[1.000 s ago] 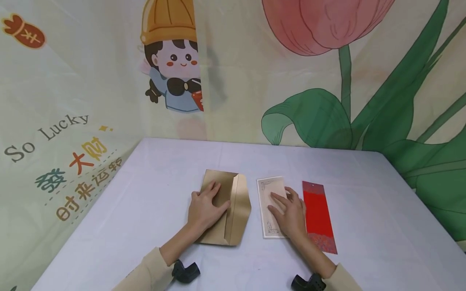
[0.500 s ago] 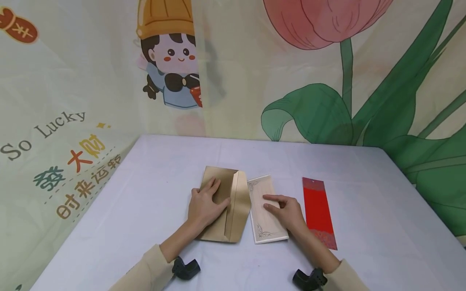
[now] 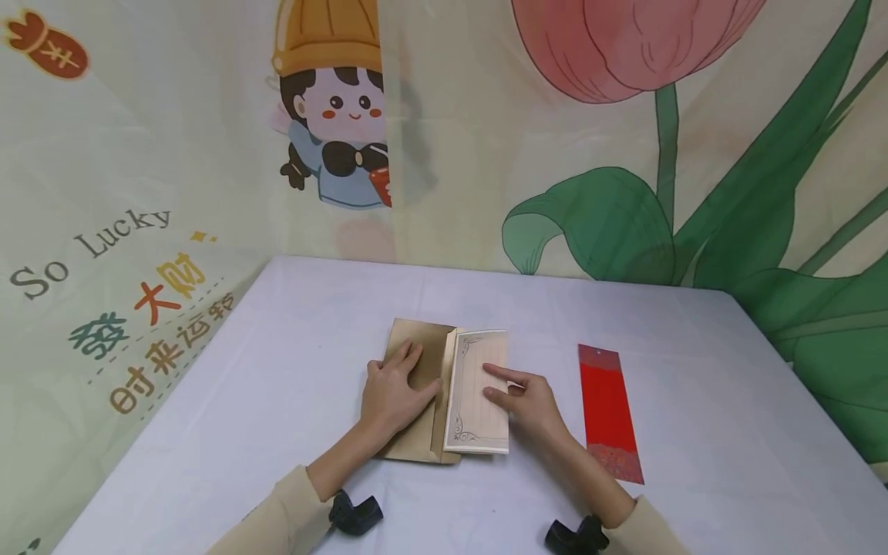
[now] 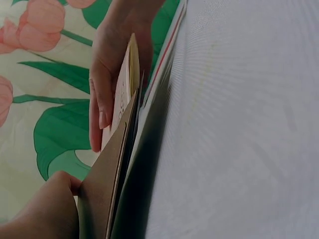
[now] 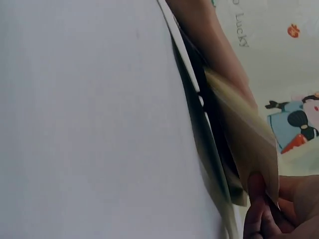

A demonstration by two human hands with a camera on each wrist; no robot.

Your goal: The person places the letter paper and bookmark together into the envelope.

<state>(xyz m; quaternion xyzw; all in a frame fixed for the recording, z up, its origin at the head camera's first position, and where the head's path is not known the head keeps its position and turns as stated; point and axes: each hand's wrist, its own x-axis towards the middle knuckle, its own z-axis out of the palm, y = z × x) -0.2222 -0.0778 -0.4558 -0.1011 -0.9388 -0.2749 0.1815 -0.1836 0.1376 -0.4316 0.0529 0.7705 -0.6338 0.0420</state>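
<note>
Pale booklet [image 3: 468, 405] shifted over gold envelope [image 3: 432, 354], flap [image 3: 439, 435] mostly hidden, right hand [image 3: 533, 401] pinching booklet, left hand [image 3: 394, 393] — fingers apart

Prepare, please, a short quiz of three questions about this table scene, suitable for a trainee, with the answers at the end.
1. True or false: The red strip lies apart from the gold envelope, which is under the left grip.
2. Multiple choice: What does the right grip hold?
A) The red strip
B) The cream paper stack
C) The gold envelope
3. Fill in the blank: In the head view, the cream paper stack overlaps the ____ side of the gold envelope.

Key:
1. True
2. B
3. right
</note>
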